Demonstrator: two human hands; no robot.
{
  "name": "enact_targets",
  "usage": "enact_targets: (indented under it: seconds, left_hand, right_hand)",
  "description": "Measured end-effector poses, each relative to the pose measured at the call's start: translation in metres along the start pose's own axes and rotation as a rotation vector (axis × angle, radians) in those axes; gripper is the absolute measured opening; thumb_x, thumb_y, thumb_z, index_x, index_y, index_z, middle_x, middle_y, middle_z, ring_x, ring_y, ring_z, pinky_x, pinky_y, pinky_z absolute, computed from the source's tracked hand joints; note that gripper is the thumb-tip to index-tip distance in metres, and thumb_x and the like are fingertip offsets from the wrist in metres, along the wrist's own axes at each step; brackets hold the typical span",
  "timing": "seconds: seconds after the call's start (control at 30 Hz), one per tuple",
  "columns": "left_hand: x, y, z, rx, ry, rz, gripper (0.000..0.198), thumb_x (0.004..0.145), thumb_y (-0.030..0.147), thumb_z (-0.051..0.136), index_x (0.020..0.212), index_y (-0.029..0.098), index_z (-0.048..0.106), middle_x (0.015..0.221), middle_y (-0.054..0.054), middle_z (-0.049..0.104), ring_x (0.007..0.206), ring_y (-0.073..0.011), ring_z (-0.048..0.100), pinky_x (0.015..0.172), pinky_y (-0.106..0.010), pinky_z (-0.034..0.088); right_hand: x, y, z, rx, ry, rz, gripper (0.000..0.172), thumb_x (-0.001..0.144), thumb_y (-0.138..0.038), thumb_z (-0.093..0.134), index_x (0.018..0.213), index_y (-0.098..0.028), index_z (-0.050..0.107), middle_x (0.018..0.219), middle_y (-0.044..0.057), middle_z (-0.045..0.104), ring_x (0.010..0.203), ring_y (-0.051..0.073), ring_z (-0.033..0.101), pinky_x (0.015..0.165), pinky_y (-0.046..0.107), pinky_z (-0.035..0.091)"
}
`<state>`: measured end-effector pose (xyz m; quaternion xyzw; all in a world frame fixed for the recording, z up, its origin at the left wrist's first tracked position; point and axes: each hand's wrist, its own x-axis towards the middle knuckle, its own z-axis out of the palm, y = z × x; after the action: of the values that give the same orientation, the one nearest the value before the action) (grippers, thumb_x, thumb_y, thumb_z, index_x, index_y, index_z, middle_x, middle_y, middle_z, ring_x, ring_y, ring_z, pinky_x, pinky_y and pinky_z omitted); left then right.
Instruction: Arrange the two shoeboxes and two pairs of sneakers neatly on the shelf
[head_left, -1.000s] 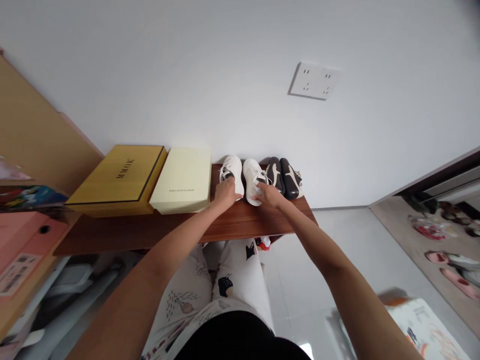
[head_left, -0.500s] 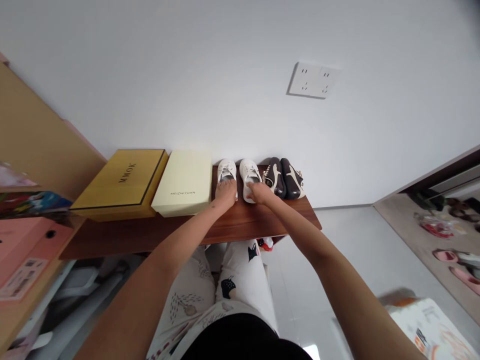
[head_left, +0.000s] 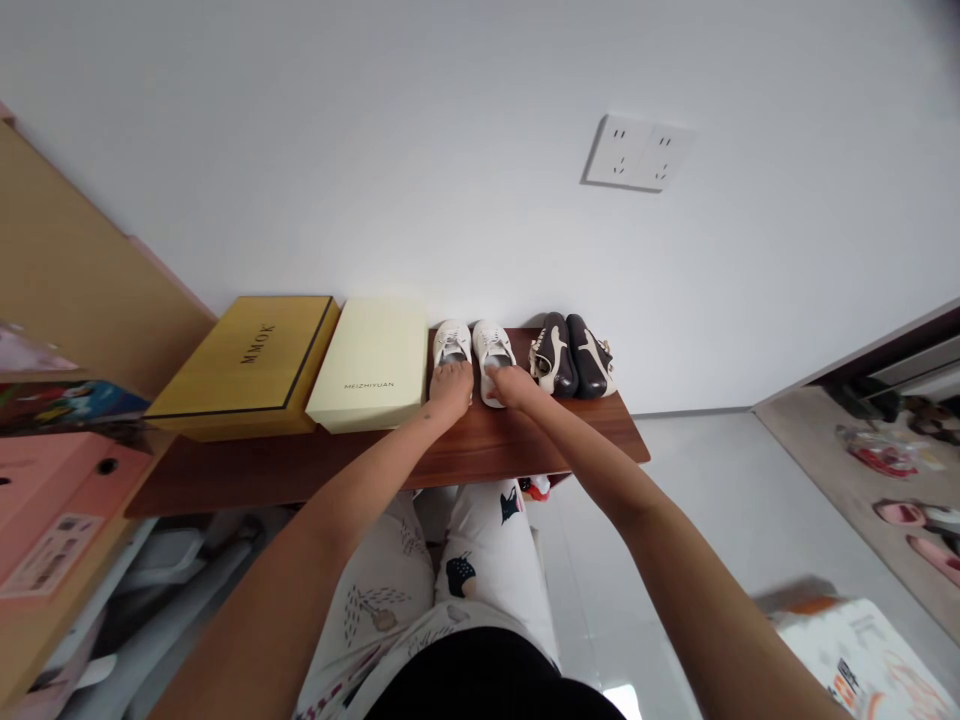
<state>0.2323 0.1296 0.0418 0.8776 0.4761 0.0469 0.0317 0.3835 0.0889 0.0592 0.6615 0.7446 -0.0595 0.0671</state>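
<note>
Two white lace-up sneakers stand side by side on a brown wooden shelf top (head_left: 525,445), toes toward the wall. My left hand (head_left: 451,388) is closed on the heel end of the left sneaker (head_left: 452,340). The heel of the right sneaker (head_left: 491,342) is gripped by my right hand (head_left: 508,384), thumb at the shoe's opening. My hands cover the back parts of both shoes. Just right of them sits a pair of dark brown shoes with cream trim, a left one (head_left: 553,355) and a right one (head_left: 591,358).
Left of the sneakers lie a cream shoebox (head_left: 373,350) and a yellow-brown shoebox (head_left: 251,360). A pink box (head_left: 67,500) occupies the shelving at far left. The wall with a socket plate (head_left: 637,153) rises behind. A white package (head_left: 862,650) rests on the floor at lower right.
The right sneaker has shifted left, closer to the left one, with my right hand on it. The gap to the brown shoes is wider. My left hand has hardly moved.
</note>
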Motion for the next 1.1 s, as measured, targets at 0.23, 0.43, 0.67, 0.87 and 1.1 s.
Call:
enact_targets:
  seconds: [0.23, 0.43, 0.67, 0.87, 1.1]
  left_hand:
    - [-0.004, 0.001, 0.005, 0.003, 0.021, -0.007, 0.047, 0.075, 0.01, 0.075, 0.118, 0.008, 0.056, 0.118, -0.023, 0.063, 0.116, -0.0366, 0.058, 0.101, -0.042, 0.038]
    - [-0.006, 0.003, 0.008, -0.033, 0.039, -0.015, 0.034, 0.081, 0.013, 0.068, 0.114, 0.009, 0.058, 0.116, -0.023, 0.062, 0.115, -0.038, 0.058, 0.101, -0.046, 0.038]
    - [-0.007, -0.005, 0.009, 0.006, -0.007, 0.034, 0.048, 0.074, 0.011, 0.075, 0.117, 0.011, 0.054, 0.119, -0.022, 0.061, 0.117, -0.0374, 0.055, 0.101, -0.045, 0.037]
    - [-0.012, -0.008, 0.006, 0.026, -0.004, 0.038, 0.043, 0.077, 0.013, 0.074, 0.116, 0.011, 0.054, 0.116, -0.021, 0.061, 0.114, -0.0358, 0.056, 0.1, -0.042, 0.037]
    - [-0.021, -0.004, -0.001, -0.005, 0.029, 0.025, 0.039, 0.084, 0.027, 0.07, 0.117, 0.01, 0.055, 0.117, -0.023, 0.06, 0.113, -0.0384, 0.054, 0.1, -0.046, 0.037]
  right_hand:
    - [0.004, -0.005, -0.001, -0.011, -0.003, -0.006, 0.033, 0.093, -0.03, 0.06, 0.122, -0.014, 0.056, 0.118, 0.02, 0.071, 0.109, 0.031, 0.069, 0.092, 0.035, 0.049]
    - [0.005, -0.007, -0.002, -0.007, -0.008, -0.002, 0.033, 0.093, -0.03, 0.06, 0.121, -0.014, 0.056, 0.117, 0.019, 0.072, 0.107, 0.03, 0.069, 0.092, 0.034, 0.049]
    - [0.006, -0.009, -0.002, -0.003, -0.003, -0.004, 0.035, 0.092, -0.03, 0.06, 0.123, -0.014, 0.056, 0.118, 0.02, 0.071, 0.108, 0.032, 0.069, 0.092, 0.036, 0.048]
    - [0.004, -0.013, -0.002, 0.002, 0.008, 0.009, 0.038, 0.091, -0.033, 0.062, 0.123, -0.012, 0.055, 0.116, 0.022, 0.071, 0.109, 0.033, 0.068, 0.093, 0.038, 0.047]
    - [-0.009, -0.01, 0.004, 0.091, 0.12, 0.015, 0.035, 0.093, -0.033, 0.059, 0.123, -0.013, 0.057, 0.125, 0.019, 0.066, 0.118, 0.032, 0.06, 0.099, 0.04, 0.042]
